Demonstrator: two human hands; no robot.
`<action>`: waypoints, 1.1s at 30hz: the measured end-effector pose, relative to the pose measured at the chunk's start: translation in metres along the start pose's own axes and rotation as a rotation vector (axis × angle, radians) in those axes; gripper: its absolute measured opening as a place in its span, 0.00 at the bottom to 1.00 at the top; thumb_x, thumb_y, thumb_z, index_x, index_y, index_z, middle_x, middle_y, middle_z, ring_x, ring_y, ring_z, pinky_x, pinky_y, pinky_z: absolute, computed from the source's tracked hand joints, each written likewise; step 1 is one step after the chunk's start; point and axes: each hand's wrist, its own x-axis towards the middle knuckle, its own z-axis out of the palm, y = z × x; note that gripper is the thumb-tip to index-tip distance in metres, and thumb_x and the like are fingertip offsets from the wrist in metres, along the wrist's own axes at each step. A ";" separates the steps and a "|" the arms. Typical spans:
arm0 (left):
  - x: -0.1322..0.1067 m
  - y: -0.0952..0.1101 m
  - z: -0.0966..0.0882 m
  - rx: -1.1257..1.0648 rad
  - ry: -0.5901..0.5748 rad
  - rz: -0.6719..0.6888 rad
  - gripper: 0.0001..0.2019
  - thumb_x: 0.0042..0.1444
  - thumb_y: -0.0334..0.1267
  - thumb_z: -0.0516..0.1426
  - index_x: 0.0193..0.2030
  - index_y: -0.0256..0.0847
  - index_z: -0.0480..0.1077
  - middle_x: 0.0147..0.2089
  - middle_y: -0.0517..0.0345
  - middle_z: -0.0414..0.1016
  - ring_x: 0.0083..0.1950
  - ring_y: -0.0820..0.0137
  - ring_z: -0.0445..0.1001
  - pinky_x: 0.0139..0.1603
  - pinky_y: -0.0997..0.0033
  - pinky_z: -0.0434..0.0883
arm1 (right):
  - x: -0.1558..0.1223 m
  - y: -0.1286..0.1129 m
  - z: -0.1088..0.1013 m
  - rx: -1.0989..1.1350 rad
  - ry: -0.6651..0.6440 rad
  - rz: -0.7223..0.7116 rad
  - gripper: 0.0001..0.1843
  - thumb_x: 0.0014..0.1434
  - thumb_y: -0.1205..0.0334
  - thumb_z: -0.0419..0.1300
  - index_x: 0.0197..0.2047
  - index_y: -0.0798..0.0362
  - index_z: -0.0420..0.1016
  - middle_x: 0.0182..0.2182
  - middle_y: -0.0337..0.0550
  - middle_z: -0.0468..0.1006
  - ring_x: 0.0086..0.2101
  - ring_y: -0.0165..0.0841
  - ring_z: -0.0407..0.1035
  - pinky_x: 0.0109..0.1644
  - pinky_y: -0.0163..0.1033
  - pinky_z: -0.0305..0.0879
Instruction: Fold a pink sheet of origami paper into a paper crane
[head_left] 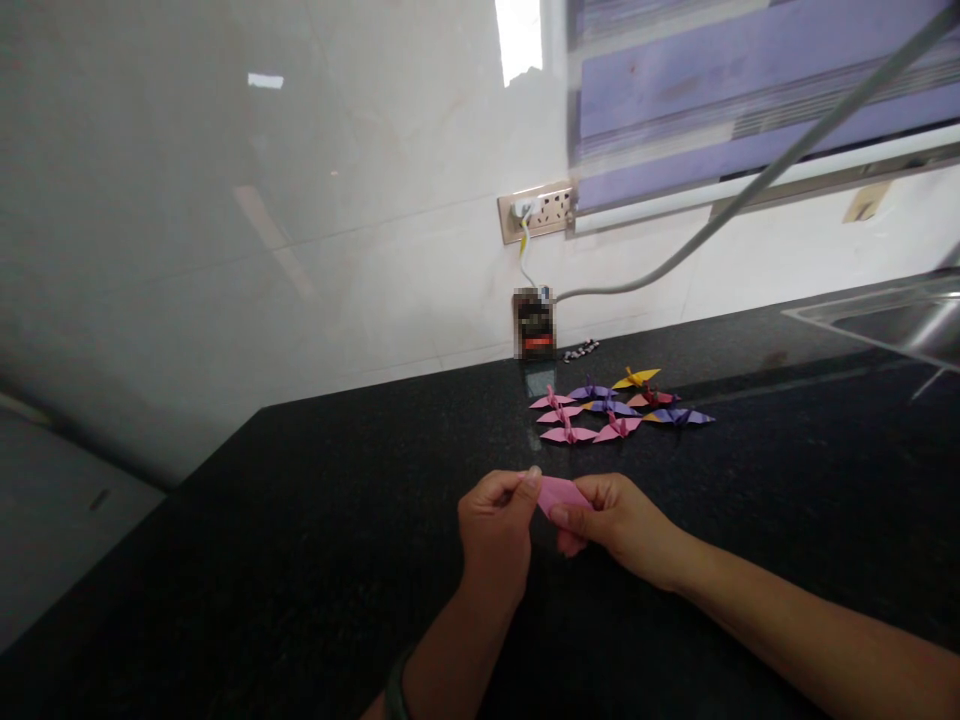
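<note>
Between my two hands is a folded piece of pink paper (pixel 559 492), held just above the black countertop. My left hand (pixel 501 515) pinches its left side, thumb on top. My right hand (pixel 611 522) grips the right side, with the thumb across the front and the fingers curled behind. Part of the paper is hidden by the fingers. Beyond my hands stand several folded paper cranes: pink cranes (pixel 568 434) nearest, purple cranes (pixel 609 405) behind, a red crane (pixel 654 398) and a yellow crane (pixel 637 378) farthest back.
The black countertop (pixel 337 520) meets a pale tiled wall (pixel 337 250). A blurred dark box (pixel 534 325) leans there beside a small beaded strand (pixel 582 350). Above are a wall socket (pixel 551 208) and a grey hose (pixel 712 235). A sink edge (pixel 840 325) lies at right.
</note>
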 end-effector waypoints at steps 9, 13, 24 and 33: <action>0.014 -0.009 -0.010 -0.123 0.100 -0.067 0.10 0.44 0.41 0.58 0.24 0.34 0.69 0.20 0.61 0.65 0.23 0.78 0.61 0.24 0.78 0.59 | 0.004 -0.001 -0.022 -0.229 0.079 -0.051 0.16 0.50 0.53 0.55 0.22 0.57 0.69 0.18 0.39 0.71 0.19 0.25 0.62 0.24 0.31 0.58; 0.014 -0.009 -0.011 -0.096 0.093 -0.069 0.09 0.43 0.40 0.58 0.23 0.34 0.69 0.19 0.63 0.64 0.22 0.78 0.61 0.23 0.79 0.58 | 0.003 -0.010 -0.032 -0.424 0.069 -0.157 0.14 0.50 0.54 0.56 0.31 0.57 0.73 0.26 0.41 0.73 0.28 0.30 0.66 0.31 0.33 0.61; -0.004 -0.011 0.001 0.045 -0.165 -0.026 0.09 0.44 0.40 0.57 0.24 0.35 0.71 0.24 0.57 0.70 0.27 0.72 0.67 0.30 0.73 0.65 | -0.002 -0.011 -0.012 -0.561 0.123 -0.301 0.13 0.56 0.59 0.49 0.25 0.55 0.69 0.20 0.38 0.68 0.24 0.27 0.61 0.27 0.31 0.57; -0.001 -0.008 -0.001 0.115 -0.111 0.013 0.09 0.44 0.40 0.57 0.23 0.36 0.71 0.24 0.57 0.69 0.28 0.72 0.67 0.31 0.72 0.64 | -0.001 -0.006 -0.014 -0.551 0.282 -0.172 0.18 0.50 0.53 0.54 0.16 0.55 0.60 0.14 0.33 0.58 0.18 0.24 0.53 0.19 0.30 0.48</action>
